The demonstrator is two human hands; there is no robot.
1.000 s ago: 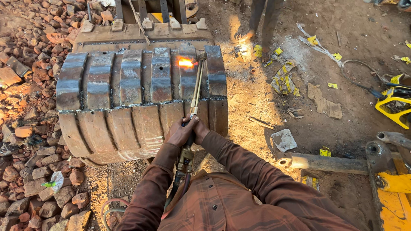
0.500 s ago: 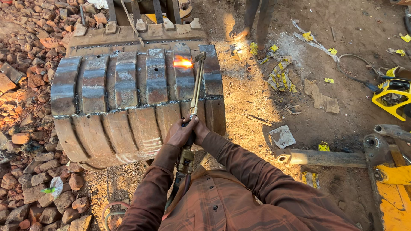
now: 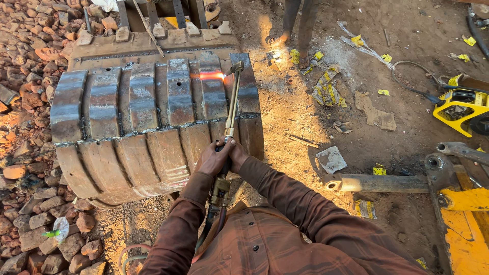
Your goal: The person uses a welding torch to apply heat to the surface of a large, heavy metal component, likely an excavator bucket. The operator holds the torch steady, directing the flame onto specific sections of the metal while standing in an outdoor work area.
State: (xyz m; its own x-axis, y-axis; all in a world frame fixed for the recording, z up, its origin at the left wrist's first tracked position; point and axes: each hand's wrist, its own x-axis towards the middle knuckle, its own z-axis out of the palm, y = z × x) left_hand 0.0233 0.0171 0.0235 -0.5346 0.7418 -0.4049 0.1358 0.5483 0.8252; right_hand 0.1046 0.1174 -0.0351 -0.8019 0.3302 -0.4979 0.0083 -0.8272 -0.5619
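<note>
Both the left hand (image 3: 211, 160) and the right hand (image 3: 235, 155) were wrapped tight around the cutting torch (image 3: 230, 114), fingers clamped together on its shaft for steadiness; its flame (image 3: 210, 76) burned well beyond the fingertips, against the excavator bucket (image 3: 153, 127). The hoses (image 3: 211, 221) trailed back below the hands, probably to stay clear of the heat.

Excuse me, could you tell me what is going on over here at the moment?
A person grips a long gas torch with both hands, left hand and right hand together low on its shaft. The flame at its tip plays on a ribbed steel excavator bucket lying on the dirt beside rubble. Another person's feet stand just beyond it.
</note>
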